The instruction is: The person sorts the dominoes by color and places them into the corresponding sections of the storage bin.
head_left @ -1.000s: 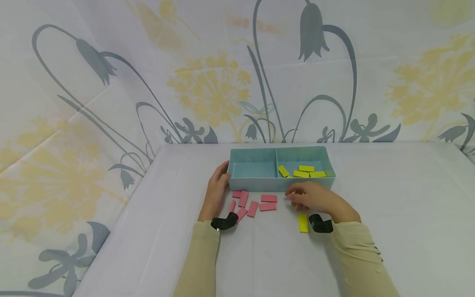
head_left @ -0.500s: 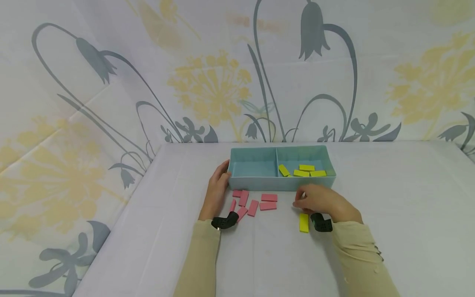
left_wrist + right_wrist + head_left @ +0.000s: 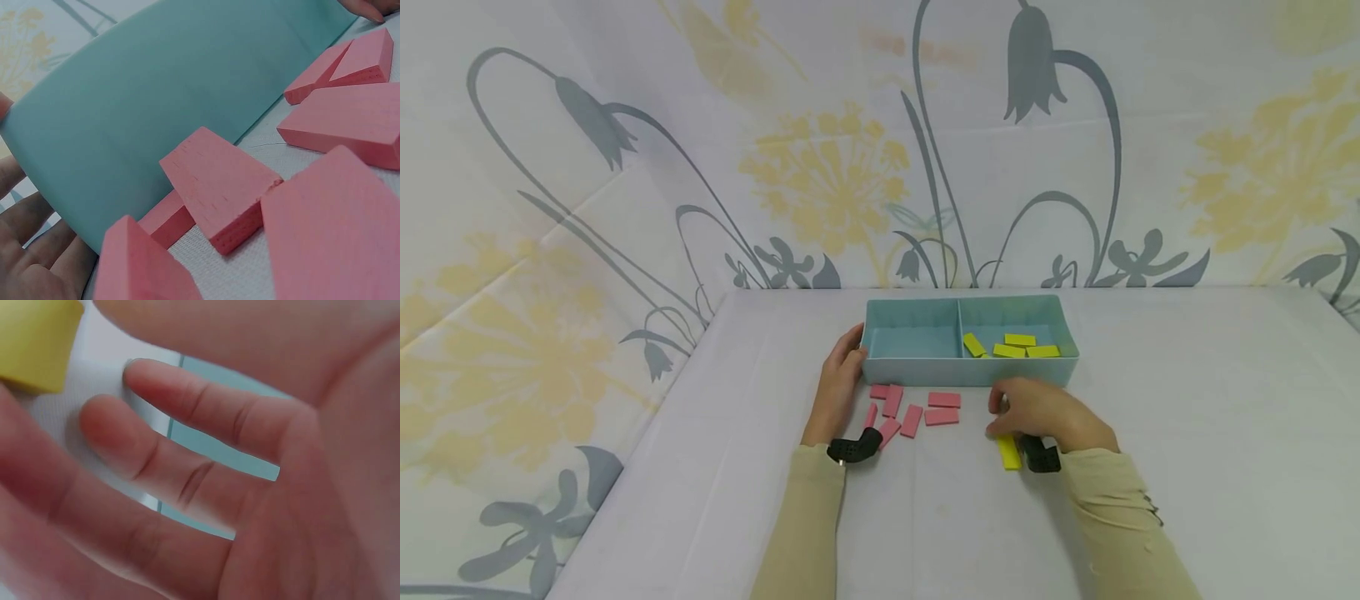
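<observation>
A pale blue two-compartment box (image 3: 917,372) stands on the white cloth. My left hand (image 3: 835,390) holds its left end, thumb at the front corner and fingers along the side wall. Several yellow wooden blocks (image 3: 1019,340) lie in the right compartment; the left one shows a bare floor. My right hand (image 3: 1047,410) is in front of the box, fingers loosely bent, over the far end of a single yellow block (image 3: 1010,455). In the right wrist view that yellow block (image 3: 37,344) lies beyond the fingertips, with a gap between the middle fingers and it.
Several pink wooden blocks (image 3: 912,421) lie scattered before the box's left half, close to my left wrist. One pink block (image 3: 219,187) leans on another in the left wrist view. A flower-printed cloth (image 3: 835,183) hangs behind the table.
My right hand has drawn back from near the box front toward me, and now covers the far end of the single yellow block. My left hand and the box have stayed put.
</observation>
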`<state>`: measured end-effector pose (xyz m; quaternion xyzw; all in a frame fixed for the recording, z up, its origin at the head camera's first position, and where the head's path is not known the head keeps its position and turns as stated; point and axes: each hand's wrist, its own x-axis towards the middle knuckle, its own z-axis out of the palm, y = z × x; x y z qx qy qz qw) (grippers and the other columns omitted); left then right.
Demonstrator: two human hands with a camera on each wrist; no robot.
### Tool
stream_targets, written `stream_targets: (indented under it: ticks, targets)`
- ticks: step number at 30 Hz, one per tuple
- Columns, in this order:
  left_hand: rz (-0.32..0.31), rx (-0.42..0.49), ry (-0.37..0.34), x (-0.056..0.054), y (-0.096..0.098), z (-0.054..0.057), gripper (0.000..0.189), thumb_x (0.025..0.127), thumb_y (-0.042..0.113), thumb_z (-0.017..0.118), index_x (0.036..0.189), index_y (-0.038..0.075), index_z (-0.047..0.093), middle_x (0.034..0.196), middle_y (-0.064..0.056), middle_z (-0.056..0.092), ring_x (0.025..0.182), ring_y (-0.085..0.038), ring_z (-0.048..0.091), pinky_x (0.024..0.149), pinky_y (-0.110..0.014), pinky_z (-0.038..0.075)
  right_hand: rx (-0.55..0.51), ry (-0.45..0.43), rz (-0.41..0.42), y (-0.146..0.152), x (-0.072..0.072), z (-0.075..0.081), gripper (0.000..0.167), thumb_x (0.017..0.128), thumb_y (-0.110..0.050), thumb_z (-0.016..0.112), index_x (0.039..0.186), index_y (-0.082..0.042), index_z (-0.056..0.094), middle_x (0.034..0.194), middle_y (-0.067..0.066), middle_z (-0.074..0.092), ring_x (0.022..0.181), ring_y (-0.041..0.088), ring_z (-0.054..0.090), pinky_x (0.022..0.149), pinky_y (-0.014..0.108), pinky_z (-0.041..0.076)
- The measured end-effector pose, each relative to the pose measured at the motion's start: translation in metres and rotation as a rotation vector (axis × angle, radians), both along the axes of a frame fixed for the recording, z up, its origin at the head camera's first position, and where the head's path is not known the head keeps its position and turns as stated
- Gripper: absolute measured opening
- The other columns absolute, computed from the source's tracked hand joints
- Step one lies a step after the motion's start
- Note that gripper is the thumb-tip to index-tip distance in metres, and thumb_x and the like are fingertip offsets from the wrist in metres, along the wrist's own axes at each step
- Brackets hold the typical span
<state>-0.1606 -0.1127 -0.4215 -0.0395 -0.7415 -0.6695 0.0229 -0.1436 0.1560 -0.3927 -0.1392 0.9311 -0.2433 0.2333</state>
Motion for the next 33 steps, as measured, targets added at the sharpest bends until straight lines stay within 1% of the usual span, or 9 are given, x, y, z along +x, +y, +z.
stream_targets:
  ticks: [5,8,10,14,17,21,25,28,33]
  targets:
    - [0.001,0.007,0.002,0.001,0.000,0.000,0.045,0.093,0.019,0.039,0.137,0.011,0.034,0.140,-0.008,0.033,0.128,-0.023,0.030,0.101,-0.037,0.028,0.003,0.001,0.001,-0.007,0.003,0.000,0.025,0.073,-0.020,0.072,0.088,-0.010,0.056,0.068,0.001,0.052,0.058,0.015,0.050,0.057,0.029,0.039]
    - [0.002,-0.003,0.005,0.001,0.000,0.001,0.045,0.093,0.019,0.039,0.137,0.011,0.034,0.141,-0.007,0.033,0.128,-0.022,0.030,0.101,-0.037,0.028,0.011,0.028,0.010,-0.010,0.003,0.000,0.025,0.072,-0.019,0.073,0.088,-0.010,0.056,0.071,0.000,0.052,0.062,0.015,0.049,0.059,0.029,0.040]
    - [0.006,-0.011,0.003,0.001,0.000,0.002,0.045,0.093,0.019,0.039,0.137,0.012,0.035,0.140,-0.004,0.034,0.128,-0.022,0.030,0.101,-0.036,0.028,0.014,0.041,0.013,-0.011,0.004,0.000,0.024,0.071,-0.018,0.073,0.087,-0.011,0.056,0.073,0.000,0.052,0.066,0.016,0.049,0.059,0.029,0.040]
    - [0.010,-0.017,-0.004,0.001,-0.001,0.001,0.045,0.093,0.020,0.038,0.137,0.012,0.034,0.140,-0.004,0.034,0.128,-0.021,0.030,0.101,-0.036,0.028,0.005,0.060,0.032,-0.013,0.004,0.000,0.018,0.072,-0.012,0.070,0.083,-0.010,0.056,0.073,0.000,0.052,0.068,0.017,0.048,0.059,0.029,0.040]
    - [0.004,-0.005,-0.004,0.000,-0.001,0.000,0.045,0.093,0.018,0.038,0.137,0.012,0.034,0.141,-0.007,0.033,0.128,-0.023,0.029,0.101,-0.037,0.028,0.000,0.055,0.034,-0.013,0.004,0.001,0.013,0.073,-0.008,0.067,0.080,-0.009,0.055,0.072,0.000,0.052,0.066,0.016,0.048,0.058,0.029,0.040]
    - [0.001,0.006,0.004,0.000,0.000,-0.001,0.045,0.093,0.018,0.038,0.137,0.012,0.035,0.141,-0.007,0.032,0.129,-0.023,0.029,0.101,-0.037,0.028,-0.017,0.035,0.008,-0.012,0.003,0.000,0.010,0.074,-0.006,0.062,0.079,-0.010,0.054,0.071,0.002,0.051,0.063,0.016,0.048,0.056,0.029,0.039]
    - [-0.003,0.015,0.011,-0.001,0.000,-0.001,0.045,0.093,0.019,0.039,0.137,0.011,0.035,0.141,-0.008,0.032,0.129,-0.023,0.029,0.101,-0.037,0.028,-0.035,0.021,-0.021,-0.012,0.000,-0.002,0.006,0.078,-0.007,0.060,0.080,-0.009,0.055,0.072,0.003,0.051,0.060,0.016,0.048,0.055,0.029,0.039]
    - [-0.008,0.024,0.011,-0.001,0.000,-0.001,0.045,0.093,0.019,0.039,0.137,0.010,0.034,0.141,-0.009,0.032,0.129,-0.023,0.029,0.101,-0.037,0.028,-0.051,0.009,-0.035,-0.011,-0.001,-0.004,0.001,0.080,-0.010,0.058,0.080,-0.009,0.058,0.074,0.003,0.052,0.061,0.016,0.050,0.056,0.028,0.042]
    - [-0.010,0.025,0.015,-0.003,0.000,-0.001,0.046,0.093,0.018,0.039,0.137,0.010,0.034,0.141,-0.009,0.032,0.128,-0.024,0.029,0.101,-0.037,0.028,-0.091,0.006,-0.039,-0.009,-0.004,-0.006,0.009,0.081,-0.008,0.055,0.077,-0.011,0.063,0.072,0.002,0.055,0.060,0.016,0.051,0.056,0.027,0.044]
